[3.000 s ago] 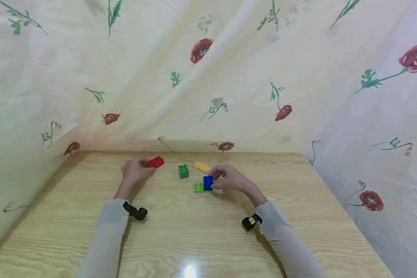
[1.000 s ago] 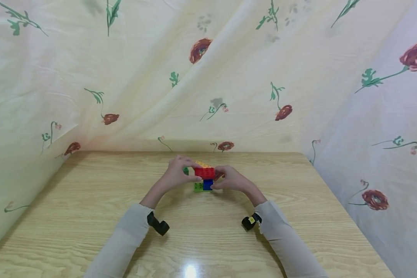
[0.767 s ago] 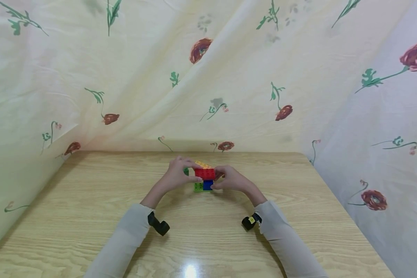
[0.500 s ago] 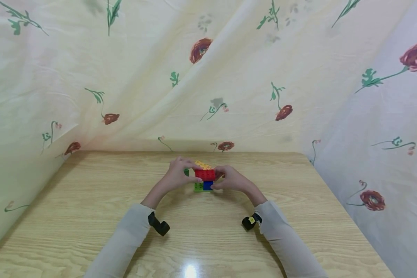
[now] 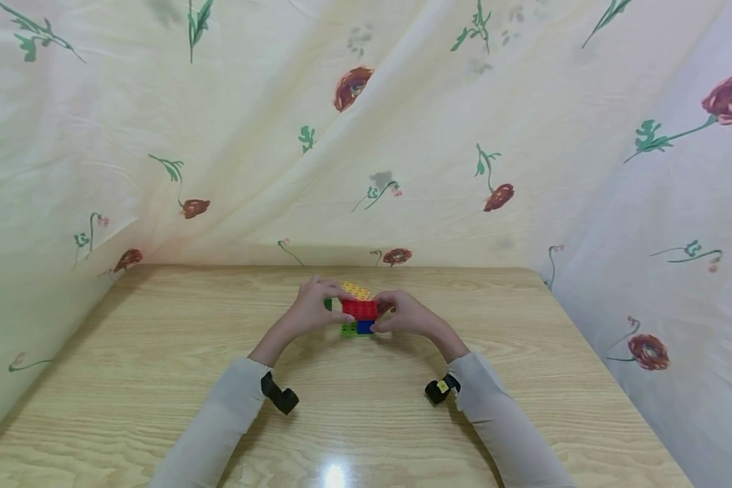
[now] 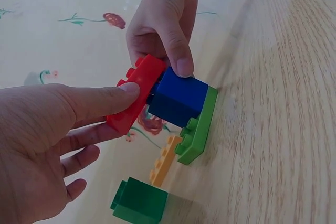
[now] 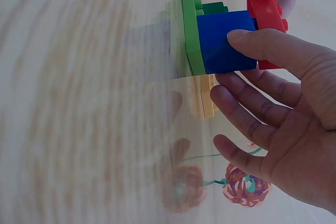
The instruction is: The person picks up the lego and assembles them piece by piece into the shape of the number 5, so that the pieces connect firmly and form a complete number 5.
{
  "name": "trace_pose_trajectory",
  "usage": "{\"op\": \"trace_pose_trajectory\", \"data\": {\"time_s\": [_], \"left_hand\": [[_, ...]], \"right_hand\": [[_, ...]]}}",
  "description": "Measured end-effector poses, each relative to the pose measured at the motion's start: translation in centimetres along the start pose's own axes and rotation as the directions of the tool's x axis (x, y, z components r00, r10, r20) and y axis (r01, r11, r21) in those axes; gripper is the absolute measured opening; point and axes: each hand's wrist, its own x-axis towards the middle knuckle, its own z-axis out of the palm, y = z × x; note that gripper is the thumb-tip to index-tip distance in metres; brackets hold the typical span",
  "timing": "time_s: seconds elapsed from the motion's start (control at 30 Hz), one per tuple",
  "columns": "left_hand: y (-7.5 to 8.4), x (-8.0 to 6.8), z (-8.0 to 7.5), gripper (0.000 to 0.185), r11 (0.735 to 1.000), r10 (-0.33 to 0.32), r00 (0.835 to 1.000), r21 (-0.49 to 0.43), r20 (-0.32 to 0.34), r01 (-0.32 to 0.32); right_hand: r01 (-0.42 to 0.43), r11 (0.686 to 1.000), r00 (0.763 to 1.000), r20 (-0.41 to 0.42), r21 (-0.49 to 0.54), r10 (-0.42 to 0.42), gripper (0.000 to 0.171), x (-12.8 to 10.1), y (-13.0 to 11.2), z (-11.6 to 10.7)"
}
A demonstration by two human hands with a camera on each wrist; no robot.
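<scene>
My left hand pinches a red toy building brick between thumb and fingers. The red brick sits right at the studs on top of a blue brick, slightly tilted in the left wrist view. With thumb and fingers my right hand grips the blue brick from the right side. That blue brick stands on one end of a light green plate brick, whose other studs stay bare. In the head view the red brick covers most of the blue one.
Behind the stack lies a yellow flat brick on the wooden table. A dark green brick stands to its left, partly hidden by the left hand in the head view. A flowered cloth hangs at the back.
My left hand has carried the red brick rightward from the far left to above the blue brick, then lowered it slightly. My right hand keeps its hold on the blue brick.
</scene>
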Motion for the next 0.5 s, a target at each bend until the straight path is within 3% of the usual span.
{"op": "trace_pose_trajectory", "data": {"time_s": [0.5], "left_hand": [[-0.25,-0.06,0.07,0.04,1.0,-0.01,1.0,-0.008,0.008,0.01]], "right_hand": [[-0.009,1.0,1.0,0.003,-0.013,0.009,0.036,0.08,0.04,0.02]]}}
